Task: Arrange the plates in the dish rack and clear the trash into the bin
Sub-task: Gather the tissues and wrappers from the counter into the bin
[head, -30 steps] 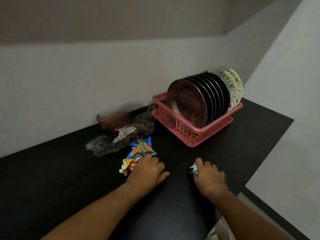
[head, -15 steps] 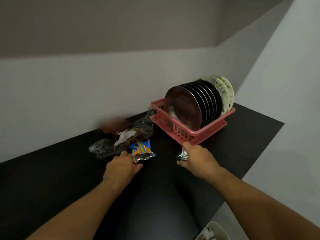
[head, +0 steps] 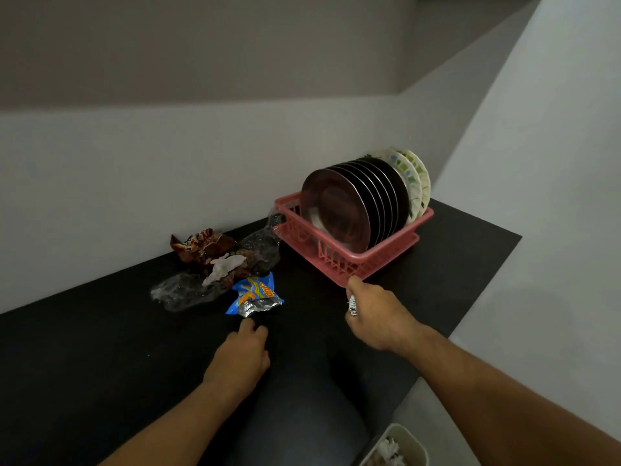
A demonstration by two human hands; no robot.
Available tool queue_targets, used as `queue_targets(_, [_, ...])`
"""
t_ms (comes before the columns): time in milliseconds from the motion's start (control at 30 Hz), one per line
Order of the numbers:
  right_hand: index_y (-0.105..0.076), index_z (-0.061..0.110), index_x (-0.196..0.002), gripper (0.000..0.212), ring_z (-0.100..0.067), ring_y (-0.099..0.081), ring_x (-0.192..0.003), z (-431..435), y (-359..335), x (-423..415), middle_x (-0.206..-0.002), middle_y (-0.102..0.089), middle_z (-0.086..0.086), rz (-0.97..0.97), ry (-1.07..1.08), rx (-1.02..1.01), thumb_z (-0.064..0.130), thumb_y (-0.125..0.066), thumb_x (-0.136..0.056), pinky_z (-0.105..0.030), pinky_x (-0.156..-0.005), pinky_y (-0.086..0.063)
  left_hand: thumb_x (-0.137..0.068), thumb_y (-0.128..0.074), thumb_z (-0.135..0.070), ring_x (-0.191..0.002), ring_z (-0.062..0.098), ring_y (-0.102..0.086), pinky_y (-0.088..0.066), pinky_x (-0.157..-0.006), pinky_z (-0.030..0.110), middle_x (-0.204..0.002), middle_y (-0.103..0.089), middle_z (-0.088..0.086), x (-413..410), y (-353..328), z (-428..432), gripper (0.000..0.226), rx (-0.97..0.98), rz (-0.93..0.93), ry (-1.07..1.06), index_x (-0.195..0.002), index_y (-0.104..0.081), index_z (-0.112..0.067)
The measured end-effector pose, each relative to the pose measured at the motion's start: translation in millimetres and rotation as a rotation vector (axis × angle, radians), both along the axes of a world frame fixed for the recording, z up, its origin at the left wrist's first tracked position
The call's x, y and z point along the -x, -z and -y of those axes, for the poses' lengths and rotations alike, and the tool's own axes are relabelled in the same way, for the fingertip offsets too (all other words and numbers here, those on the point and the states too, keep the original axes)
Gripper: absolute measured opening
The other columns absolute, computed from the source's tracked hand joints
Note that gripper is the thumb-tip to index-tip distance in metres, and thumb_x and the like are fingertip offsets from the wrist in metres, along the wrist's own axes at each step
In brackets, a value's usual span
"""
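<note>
Black counter [head: 100, 364], pink lattice rack [head: 339, 260] — right hand [head: 376, 314] pinching crinkled foil [head: 352, 306]

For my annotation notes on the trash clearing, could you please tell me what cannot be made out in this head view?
All in the head view:
1. Bin: cut off by the bottom edge; its fill is unknown.
2. Foil scrap: mostly covered by the right hand; print unreadable.
3. Patterned plates: partly hidden behind the dark plates; count unclear.
4. Left hand: seen from its back; finger curl hidden.
</note>
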State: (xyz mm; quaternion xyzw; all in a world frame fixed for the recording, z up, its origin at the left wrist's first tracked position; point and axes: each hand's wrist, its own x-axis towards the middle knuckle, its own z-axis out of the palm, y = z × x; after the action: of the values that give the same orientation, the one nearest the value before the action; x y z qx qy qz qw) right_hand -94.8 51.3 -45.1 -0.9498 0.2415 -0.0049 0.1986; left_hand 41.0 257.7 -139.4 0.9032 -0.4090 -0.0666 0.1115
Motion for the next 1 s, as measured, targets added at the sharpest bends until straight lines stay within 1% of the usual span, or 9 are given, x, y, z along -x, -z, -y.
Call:
queue_targets(100, [-0.038,0.04,-0.091,0.033,-0.009,-0.061,-0.067,7.9,-2.0,12.2,-0.086,-0.057,0.005,-0.005,-0.02,-0.016,0.015,-0.061,-0.091,-0.018,-0.048,-0.041,-0.094,-0.053,-0.034,-0.099,0.01,-0.053,-0.049,-0.082,0.025,-0.124,-0.049,-0.003,9.0,-11.9,13.4,0.036,-0.01,-0.005,0.045,-0.128,-0.044,-0.027])
queue_targets(233, [-0.043,0.037,-0.123,0.043,-0.011,-0.064,-0.073,24.8,-6.0,28.9,-0.092,-0.058,0.004,0.021,-0.019,-0.104,0.011,-0.059,-0.093,-0.02,-0.053,-0.048,-0.093,-0.054,-0.028,-0.102,0.013,-0.054,-0.048,-0.082,0.027,-0.12,-0.052,-0.001,25.8,-35.1,40.3,0.035,0.085,0.019,0.078,-0.128,-0.049,-0.027])
queue_targets(333, [-0.043,0.032,-0.135,0.044,-0.01,-0.065,-0.076,39.9,-7.4,45.7,-0.095,-0.06,0.005,0.06,-0.009,-0.114,0.018,-0.059,-0.096,-0.027,-0.062,-0.056,-0.091,-0.055,-0.029,-0.098,0.016,-0.056,-0.05,-0.083,0.032,-0.112,-0.051,-0.001,47.5,-53.6,64.9,0.022,0.111,0.051,0.107,-0.112,-0.06,-0.025])
queue_targets(433, [-0.053,0.027,-0.125,0.029,-0.008,-0.064,-0.078,61.4,-5.3,71.5,-0.094,-0.06,0.006,0.088,0.023,-0.092,0.033,-0.059,-0.097,-0.031,-0.069,-0.059,-0.087,-0.058,-0.031,-0.09,0.017,-0.057,-0.05,-0.08,0.034,-0.103,-0.052,-0.003,75.9,-65.2,92.1,0.013,0.13,0.062,0.082,-0.096,-0.062,-0.024])
queue_targets(600, [-0.06,0.028,-0.096,0.021,-0.01,-0.065,-0.07,108.1,10.6,132.8,-0.082,-0.064,0.006,0.136,0.061,-0.131,0.049,-0.058,-0.094,-0.036,-0.065,-0.06,-0.085,-0.063,-0.036,-0.079,0.004,-0.054,-0.047,-0.071,0.022,-0.094,-0.051,-0.012,141.8,-69.5,144.5,0.008,0.212,-0.038,0.071,-0.085,-0.055,-0.037])
queue_targets(733, [-0.059,0.028,-0.078,0.042,-0.01,-0.062,-0.061,142.7,36.9,181.2,-0.07,-0.063,0.005,0.172,0.09,-0.207,0.065,-0.041,-0.086,-0.033,-0.053,-0.049,-0.088,-0.058,-0.046,-0.079,0.003,-0.056,-0.054,-0.072,0.027,-0.09,-0.053,-0.015,191.5,-56.3,185.2,0.008,0.226,-0.138,0.086,-0.089,-0.056,-0.039])
queue_targets(800, [-0.056,0.025,-0.071,0.051,-0.011,-0.058,-0.061,157.6,53.1,198.6,-0.066,-0.059,0.005,0.213,0.092,-0.27,0.067,-0.028,-0.08,-0.03,-0.055,-0.039,-0.089,-0.053,-0.051,-0.078,0.003,-0.056,-0.054,-0.071,0.029,-0.089,-0.054,-0.014,209.5,-44.7,201.6,0.016,0.253,-0.178,0.073,-0.091,-0.059,-0.036])
queue_targets(900, [-0.053,0.024,-0.071,0.046,-0.014,-0.055,-0.067,177.0,76.8,218.5,-0.07,-0.057,0.005,0.181,0.106,-0.367,0.058,-0.022,-0.081,-0.03,-0.057,-0.034,-0.091,-0.046,-0.054,-0.078,0.003,-0.056,-0.052,-0.07,0.029,-0.088,-0.055,-0.013,233.3,-19.7,217.0,0.025,0.277,-0.241,0.059,-0.094,-0.061,-0.035])
queue_targets(1000, [-0.056,0.028,-0.09,0.033,-0.017,-0.057,-0.075,188.0,108.3,235.4,-0.081,-0.059,0.003,0.074,0.153,-0.553,0.047,-0.029,-0.088,-0.03,-0.062,-0.04,-0.091,-0.047,-0.052,-0.083,0.002,-0.054,-0.049,-0.07,0.024,-0.094,-0.053,-0.016,256.7,16.8,218.1,0.024,0.213,-0.296,0.112,-0.1,-0.06,-0.035])
